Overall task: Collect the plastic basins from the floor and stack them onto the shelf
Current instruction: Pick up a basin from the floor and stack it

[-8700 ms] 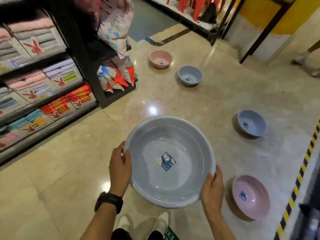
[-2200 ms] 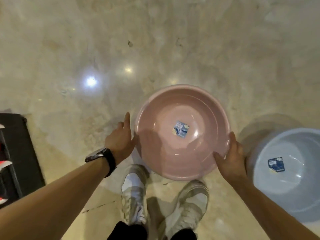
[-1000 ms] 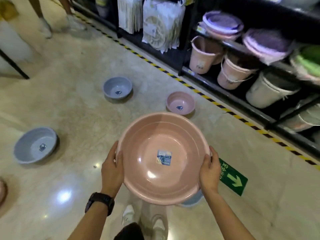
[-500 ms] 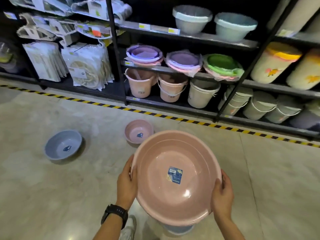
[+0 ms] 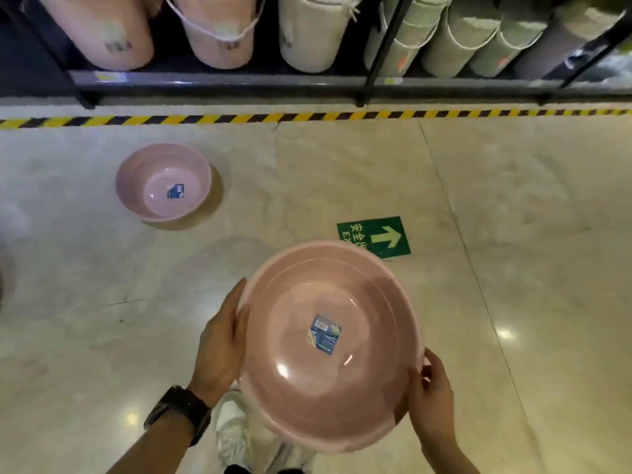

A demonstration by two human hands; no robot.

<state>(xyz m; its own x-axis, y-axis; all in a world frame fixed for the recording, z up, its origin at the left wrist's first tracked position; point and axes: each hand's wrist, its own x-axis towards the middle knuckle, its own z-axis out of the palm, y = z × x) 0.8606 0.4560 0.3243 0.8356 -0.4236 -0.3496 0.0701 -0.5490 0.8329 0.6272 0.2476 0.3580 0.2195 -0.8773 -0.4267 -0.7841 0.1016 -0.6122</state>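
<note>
A round, smooth pink plastic basin (image 5: pixel 330 343) fills the lower centre of the frame, held in the air over the floor (image 5: pixel 513 234). It is glossy and shallow, with a rolled rim and a blue label (image 5: pixel 325 334) stuck to its bottom; the print on the label is too small to read. The left hand (image 5: pixel 222 340) grips its left rim, palm flat against the outer wall, with a dark watch (image 5: pixel 178 410) on the wrist. The right hand (image 5: pixel 431 395) clasps the lower-right rim, its fingers curled round the edge.

A small basin (image 5: pixel 163 182) of the same pink plastic, with its own blue label, sits on the floor at the left of the frame, well apart from the held one.

The basin hides most of the pale shoes (image 5: pixel 232 436) at the bottom edge and covers one corner of a green arrow sign (image 5: pixel 374 237) stuck flat to the floor.

The floor is polished beige stone with faint veins, thin joints and bright lamp glints. A yellow-and-black striped tape (image 5: pixel 307 117) runs across the upper part of the frame, just in front of a dark metal shelf (image 5: pixel 219 82). On its lowest board stand pink and cream plastic buckets (image 5: pixel 219 32) with handles, and nested pale stacks (image 5: pixel 455 39) at upper right; all are blurred and cut off by the top edge.
</note>
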